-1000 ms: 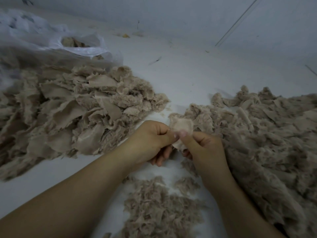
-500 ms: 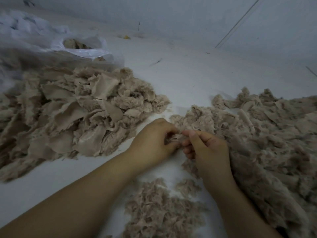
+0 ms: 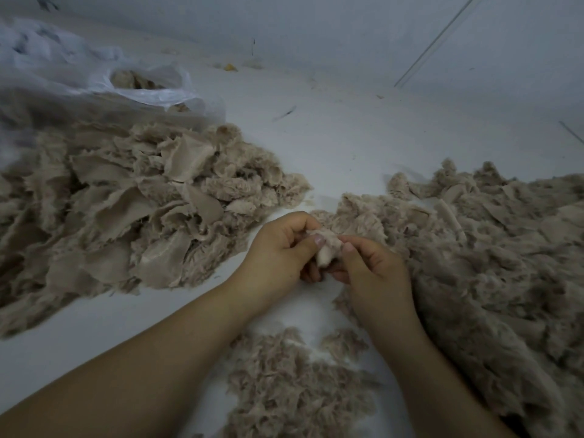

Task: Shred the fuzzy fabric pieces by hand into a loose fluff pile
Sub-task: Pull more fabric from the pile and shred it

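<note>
Both hands meet over a small fabric scrap [image 3: 327,248], pale beige and fuzzy, bunched into a lump between them. The left hand [image 3: 281,251] has its grip narrow on the scrap's left edge, thumb pressed down against curled fingers. The right hand [image 3: 373,267] pinches the right edge in the same narrow way, thumb on top and the other fingers curled beneath. The scrap is held just above the white surface [image 3: 331,137], at the near edge of the right-hand heap.

Directly below the hands, between the two forearms, lies a loose fluff pile [image 3: 294,387]: short, wispy, feathery tufts, brownish-beige, with a small separate clump just beside it on the right.

To the right of the hands spreads a big heap of fuzzy pieces [image 3: 493,263], matted and furry, with a few smooth backing strips showing among the pile. To the left sits another heap of fabric pieces [image 3: 132,210], where many pieces lie with their smooth woven backing up, ragged at the edges, fur showing along the torn margins.

Behind that left heap, a translucent white plastic bag [image 3: 94,74] lies slumped with its mouth open; more beige fabric shows inside it. A pale wall [image 3: 347,26] rises behind the surface.
</note>
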